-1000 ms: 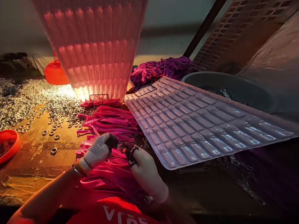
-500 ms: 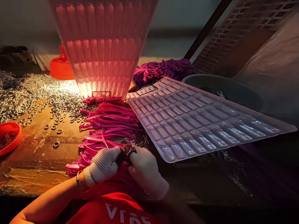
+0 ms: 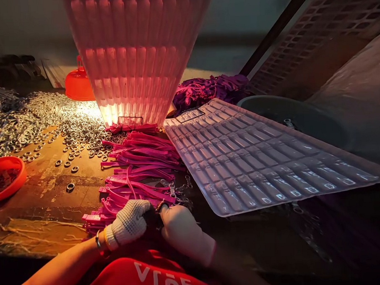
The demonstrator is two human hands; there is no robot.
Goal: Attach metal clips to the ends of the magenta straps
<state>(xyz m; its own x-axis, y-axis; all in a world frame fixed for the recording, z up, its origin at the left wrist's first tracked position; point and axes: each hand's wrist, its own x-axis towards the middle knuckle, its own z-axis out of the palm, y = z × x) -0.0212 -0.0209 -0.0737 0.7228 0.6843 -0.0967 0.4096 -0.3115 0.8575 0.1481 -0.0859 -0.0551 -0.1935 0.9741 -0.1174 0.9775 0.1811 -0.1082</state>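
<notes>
My left hand [image 3: 130, 223], in a white dotted glove, is closed low at the front of the bench. Close beside it, my right hand [image 3: 183, 231], also gloved in white, is curled shut. Something small and dark shows between the two hands, but shadow and fingers hide what it is. Just beyond them lies a long pile of pink straps [image 3: 143, 151] with flat ends. Several metal clasps [image 3: 173, 189] rest at the right side of the straps, near my right hand.
Metal rings [image 3: 82, 130] are heaped at the left under a red lamp [image 3: 78, 84]. A red bowl [image 3: 21, 177] stands at the left edge. One clear moulded tray [image 3: 135, 48] stands upright; another tray [image 3: 241, 157] slants out at the right. Behind are purple straps [image 3: 213, 89] and a grey basin [image 3: 270, 99].
Both hands have dropped slightly toward my body and stay close together. My right hand has turned so its back shows more. The view has shifted a little.
</notes>
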